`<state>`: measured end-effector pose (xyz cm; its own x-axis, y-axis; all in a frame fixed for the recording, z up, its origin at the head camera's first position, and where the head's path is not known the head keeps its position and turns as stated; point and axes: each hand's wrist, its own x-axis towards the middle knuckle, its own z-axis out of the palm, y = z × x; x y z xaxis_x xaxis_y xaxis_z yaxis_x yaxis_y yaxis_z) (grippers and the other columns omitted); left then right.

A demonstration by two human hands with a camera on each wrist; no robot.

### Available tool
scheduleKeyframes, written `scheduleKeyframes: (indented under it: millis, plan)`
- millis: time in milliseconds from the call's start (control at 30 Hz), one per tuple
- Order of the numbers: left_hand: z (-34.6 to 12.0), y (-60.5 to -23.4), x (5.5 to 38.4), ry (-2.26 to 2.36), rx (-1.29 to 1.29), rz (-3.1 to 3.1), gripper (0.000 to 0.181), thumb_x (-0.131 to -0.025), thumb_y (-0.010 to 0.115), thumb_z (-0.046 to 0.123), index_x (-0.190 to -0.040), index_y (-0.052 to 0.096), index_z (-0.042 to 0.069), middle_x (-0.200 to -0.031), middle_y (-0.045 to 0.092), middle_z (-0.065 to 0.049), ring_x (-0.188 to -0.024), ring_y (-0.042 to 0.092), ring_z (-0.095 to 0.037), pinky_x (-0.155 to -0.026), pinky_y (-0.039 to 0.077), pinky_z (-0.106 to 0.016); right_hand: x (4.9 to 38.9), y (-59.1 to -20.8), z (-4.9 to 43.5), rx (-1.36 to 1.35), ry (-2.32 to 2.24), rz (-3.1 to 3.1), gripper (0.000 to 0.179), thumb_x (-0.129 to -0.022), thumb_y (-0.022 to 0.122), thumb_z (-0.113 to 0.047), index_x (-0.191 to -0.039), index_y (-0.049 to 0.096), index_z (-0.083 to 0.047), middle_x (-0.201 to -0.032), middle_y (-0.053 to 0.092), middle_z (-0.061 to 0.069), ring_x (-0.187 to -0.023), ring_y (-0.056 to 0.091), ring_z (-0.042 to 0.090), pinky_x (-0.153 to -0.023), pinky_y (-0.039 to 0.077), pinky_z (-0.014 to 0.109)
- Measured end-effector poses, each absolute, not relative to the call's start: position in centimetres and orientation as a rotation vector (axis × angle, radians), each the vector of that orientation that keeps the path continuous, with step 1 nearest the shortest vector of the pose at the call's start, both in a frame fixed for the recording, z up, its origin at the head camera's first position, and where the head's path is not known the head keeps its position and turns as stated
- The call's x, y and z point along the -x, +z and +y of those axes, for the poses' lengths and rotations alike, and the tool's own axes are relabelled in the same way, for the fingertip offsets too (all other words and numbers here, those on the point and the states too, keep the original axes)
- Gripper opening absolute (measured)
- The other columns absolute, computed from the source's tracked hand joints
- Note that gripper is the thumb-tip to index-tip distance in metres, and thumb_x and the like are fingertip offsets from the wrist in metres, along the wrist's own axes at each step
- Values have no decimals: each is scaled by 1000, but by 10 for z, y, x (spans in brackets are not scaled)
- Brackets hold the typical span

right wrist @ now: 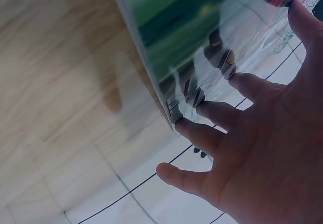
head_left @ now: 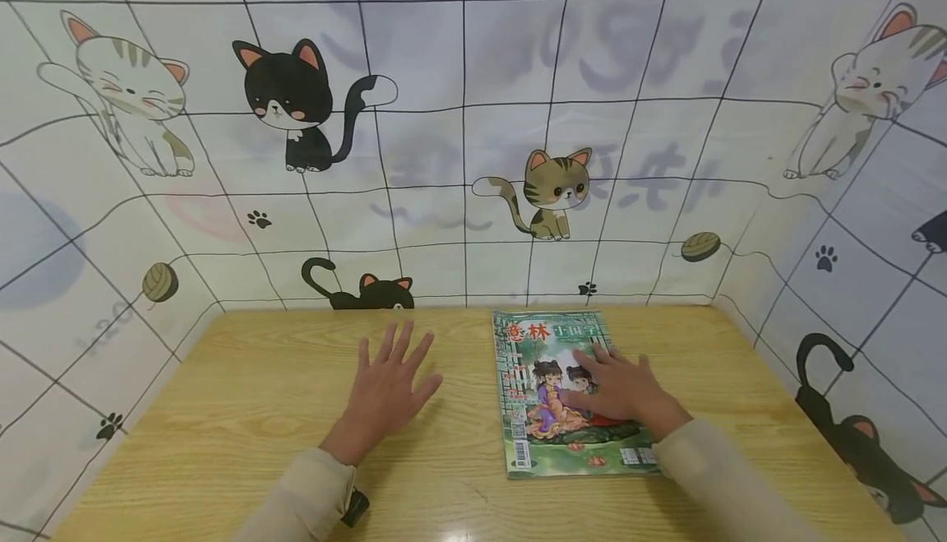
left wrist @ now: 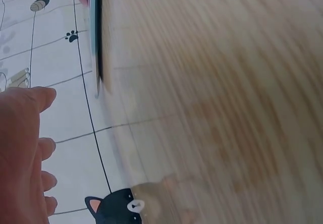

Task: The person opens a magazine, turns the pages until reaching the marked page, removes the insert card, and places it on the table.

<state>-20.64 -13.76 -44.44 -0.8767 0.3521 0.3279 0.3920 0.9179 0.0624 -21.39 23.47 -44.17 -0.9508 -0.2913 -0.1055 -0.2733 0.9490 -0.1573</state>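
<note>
A magazine (head_left: pixel 551 435) with a green illustrated cover lies on the wooden table, right of the middle in the head view. My right hand (head_left: pixel 625 390) is spread over its right side. In the right wrist view several fingertips of the right hand (right wrist: pixel 262 133) meet the glossy cover (right wrist: pixel 171 27), and one finger extends past the edge. To the left of the magazine, my left hand (head_left: pixel 386 390) is over the table with its fingers spread, holding nothing. The left wrist view shows the left hand (left wrist: pixel 20 143) apart from the magazine's edge (left wrist: pixel 95 32).
The light wooden table (head_left: pixel 259 410) reflects the light. Grid-patterned cloth (head_left: pixel 429 139) printed with cartoon cats closes in the back and both sides. A small dark object (head_left: pixel 356 507) sits at my left cuff.
</note>
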Motion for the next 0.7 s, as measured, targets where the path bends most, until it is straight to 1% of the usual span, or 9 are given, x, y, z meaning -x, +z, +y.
scheduleKeyframes:
  millis: [133,367,700]
  plan:
    - [-130,-443,206,-152,566,-2798,64,-98,49,54,-153,42,20,-160,30,-15,-148,24,-37,-110,19,-70,216,-443,226,439,-205,2970,86,-88,52,-71,-151,43,-12,-153,36,27,-137,35,52,-100,16,81]
    - [-117,-444,204,-137,620,-2824,64,-98,48,54,-152,43,20,-159,32,-15,-148,25,-38,-109,21,-70,216,-442,211,460,-156,2970,86,-89,52,-70,-151,43,-12,-153,37,27,-137,37,51,-101,19,80]
    - [-94,-446,196,-162,826,-2998,61,-99,49,51,-151,45,19,-160,30,-14,-148,24,-39,-110,21,-69,217,-442,190,453,-104,2956,88,-88,49,-73,-153,40,-13,-154,35,26,-138,36,50,-102,21,78]
